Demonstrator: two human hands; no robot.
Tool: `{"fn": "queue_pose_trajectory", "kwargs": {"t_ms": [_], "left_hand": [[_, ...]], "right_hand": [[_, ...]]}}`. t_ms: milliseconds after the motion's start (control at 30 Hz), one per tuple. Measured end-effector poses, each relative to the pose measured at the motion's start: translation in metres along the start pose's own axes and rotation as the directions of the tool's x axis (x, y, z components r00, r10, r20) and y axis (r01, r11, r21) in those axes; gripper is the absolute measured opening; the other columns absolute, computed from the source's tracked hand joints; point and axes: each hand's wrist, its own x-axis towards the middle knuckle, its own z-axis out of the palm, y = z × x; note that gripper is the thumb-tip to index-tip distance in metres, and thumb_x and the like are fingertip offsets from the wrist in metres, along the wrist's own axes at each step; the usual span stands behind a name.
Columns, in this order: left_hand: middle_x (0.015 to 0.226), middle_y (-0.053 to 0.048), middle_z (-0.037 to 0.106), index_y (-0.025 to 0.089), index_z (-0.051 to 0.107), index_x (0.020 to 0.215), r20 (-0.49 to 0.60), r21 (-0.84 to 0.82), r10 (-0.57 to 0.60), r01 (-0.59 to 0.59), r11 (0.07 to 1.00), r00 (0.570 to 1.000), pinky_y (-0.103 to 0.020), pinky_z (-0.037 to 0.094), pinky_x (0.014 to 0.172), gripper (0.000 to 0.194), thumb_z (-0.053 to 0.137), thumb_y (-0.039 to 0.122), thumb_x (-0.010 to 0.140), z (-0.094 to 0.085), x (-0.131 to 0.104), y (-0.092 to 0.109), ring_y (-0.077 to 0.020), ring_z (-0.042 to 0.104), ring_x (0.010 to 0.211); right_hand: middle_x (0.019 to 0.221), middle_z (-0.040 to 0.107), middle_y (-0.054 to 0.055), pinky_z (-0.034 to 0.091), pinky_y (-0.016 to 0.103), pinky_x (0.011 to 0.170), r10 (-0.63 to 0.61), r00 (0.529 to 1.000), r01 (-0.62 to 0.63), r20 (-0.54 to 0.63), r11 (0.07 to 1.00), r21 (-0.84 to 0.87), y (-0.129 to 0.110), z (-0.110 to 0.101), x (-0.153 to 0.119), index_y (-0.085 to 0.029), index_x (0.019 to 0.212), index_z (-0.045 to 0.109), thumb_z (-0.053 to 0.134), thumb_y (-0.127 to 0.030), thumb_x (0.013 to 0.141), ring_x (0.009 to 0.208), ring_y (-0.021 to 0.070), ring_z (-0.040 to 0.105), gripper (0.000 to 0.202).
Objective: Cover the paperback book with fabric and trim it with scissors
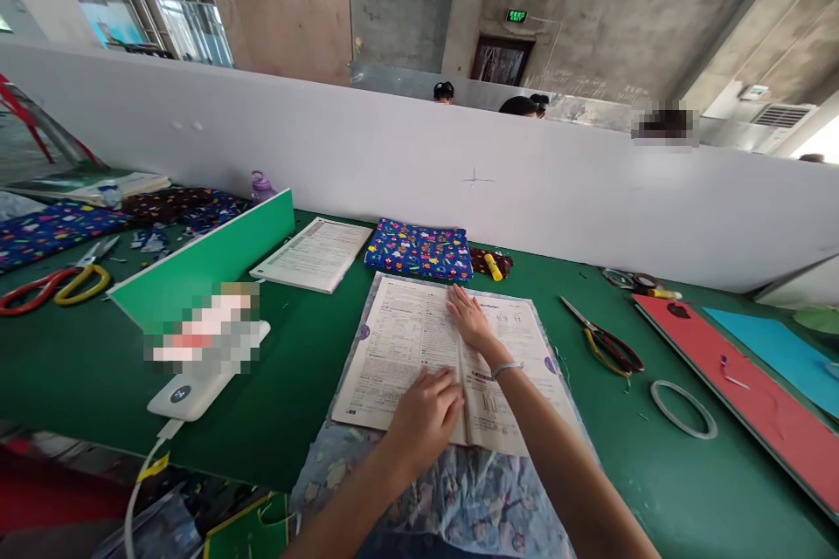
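An open book [393,349] with printed pages lies flat on a patterned grey-blue fabric sheet [488,498]. My right hand [468,319] rests with its fingers stretched out on the upper part of the book, near the centre fold. Lower down by the same fold, my left hand [426,406] lies on the left page, its fingers loosely bent and holding nothing. Behind the book is a folded blue patterned cloth [418,249]. A yellow glue stick [493,267] sits on a brown cloth beside it.
Scissors [603,339], a tape roll [683,410] and a red board [740,384] lie to the right. At left are a white power bank [187,393] with a cable, a green divider [216,258], a closed book [315,253] and more scissors [58,284]. A white partition [367,157] stands behind.
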Motion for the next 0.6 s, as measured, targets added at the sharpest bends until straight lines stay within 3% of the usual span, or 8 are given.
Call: {"fn": "queue_pose_trajectory", "kwargs": {"t_ms": [67,133,233,300,433,600], "left_hand": [[0.135,0.000,0.058,0.026,0.060,0.124,-0.079,0.003,-0.112,0.113,0.994,0.990,-0.038,0.037,0.112,0.038,0.031,0.028,0.100,-0.018,-0.024,-0.020,-0.0175,0.048,0.130],[0.136,-0.005,0.057,0.022,0.058,0.127,-0.189,0.051,-0.259,0.273,0.961,0.947,-0.043,0.040,0.110,0.040,0.031,0.031,0.099,-0.033,-0.034,-0.051,-0.0224,0.047,0.131],[0.129,-0.012,0.061,0.016,0.059,0.126,-0.278,0.098,-0.342,0.381,0.919,0.897,-0.046,0.049,0.100,0.043,0.034,0.035,0.097,-0.045,-0.031,-0.096,-0.0289,0.052,0.125],[0.124,-0.013,0.064,0.013,0.060,0.124,-0.296,0.109,-0.344,0.390,0.914,0.891,-0.046,0.050,0.098,0.042,0.035,0.034,0.096,-0.045,-0.027,-0.114,-0.0297,0.054,0.122],[0.124,-0.012,0.064,0.013,0.059,0.125,-0.313,0.117,-0.338,0.389,0.914,0.888,-0.045,0.047,0.102,0.041,0.037,0.032,0.096,-0.038,-0.026,-0.120,-0.0281,0.053,0.122],[0.125,-0.010,0.064,0.017,0.059,0.125,-0.328,0.100,-0.367,0.418,0.903,0.871,-0.043,0.049,0.100,0.040,0.037,0.033,0.096,-0.036,-0.031,-0.119,-0.0264,0.054,0.123]], "right_hand": [[0.158,0.021,0.008,0.014,0.042,0.116,-0.003,1.000,0.003,0.013,1.000,-0.024,-0.003,-0.005,0.000,-0.016,0.147,0.033,0.020,-0.038,0.101,0.146,0.0180,0.012,0.053],[0.156,0.028,0.011,0.013,0.048,0.116,-0.010,1.000,0.011,0.026,0.998,-0.056,-0.011,-0.012,0.003,-0.015,0.145,0.037,0.028,-0.036,0.101,0.146,0.0227,0.016,0.050],[0.147,0.043,0.015,0.007,0.057,0.115,-0.049,0.998,0.052,0.028,0.993,-0.104,-0.033,-0.023,0.015,-0.013,0.139,0.045,0.042,-0.027,0.097,0.141,0.0281,0.027,0.044],[0.138,0.052,0.013,0.015,0.058,0.113,-0.094,0.995,0.097,0.032,0.988,-0.120,-0.053,-0.026,0.028,-0.016,0.133,0.051,0.048,-0.027,0.095,0.133,0.0272,0.040,0.039],[0.127,0.057,0.009,0.045,0.048,0.097,-0.126,0.990,0.132,0.057,0.983,-0.126,-0.088,-0.020,0.061,-0.018,0.121,0.057,0.055,-0.036,0.092,0.112,0.0231,0.056,0.034],[0.120,0.059,0.009,0.051,0.043,0.087,-0.061,0.996,0.069,0.060,0.987,-0.143,-0.102,-0.008,0.093,-0.017,0.119,0.057,0.056,-0.036,0.092,0.103,0.0211,0.060,0.033]]}}
